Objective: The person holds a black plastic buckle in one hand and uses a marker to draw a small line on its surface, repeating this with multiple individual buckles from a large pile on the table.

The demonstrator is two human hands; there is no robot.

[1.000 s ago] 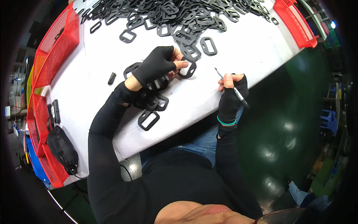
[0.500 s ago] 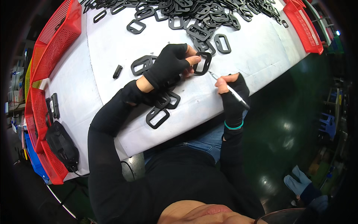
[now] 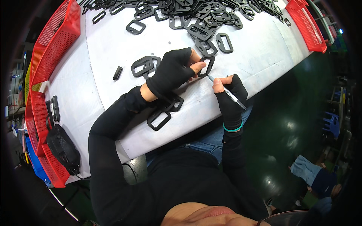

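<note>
Between the thumb and fingers of my left hand (image 3: pixel 176 69), in a black fingerless glove, a black frame-shaped plastic part (image 3: pixel 211 64) is held tilted above the table. My right hand (image 3: pixel 230 90), gloved the same way, grips a white and grey marker pen (image 3: pixel 234 98). The pen's tip meets or nearly meets the lower edge of that part; contact is hard to tell. More such frames (image 3: pixel 159 120) lie below my left wrist, partly under it, and others (image 3: pixel 141 66) lie to the left of that hand. The black pen cap (image 3: pixel 118 73) rests farther left.
A large pile of black frames (image 3: pixel 203 15) covers the table's far side. Red perforated baskets (image 3: pixel 56 41) line the left edge, and another (image 3: pixel 307 28) stands at the far right. A black pouch (image 3: pixel 62 145) lies near left. Another person is on the floor area at lower right.
My right hand has moved left, bringing the pen tip to the part's lower edge. My left hand has shifted slightly nearer with the part. The other person at lower right has moved.
</note>
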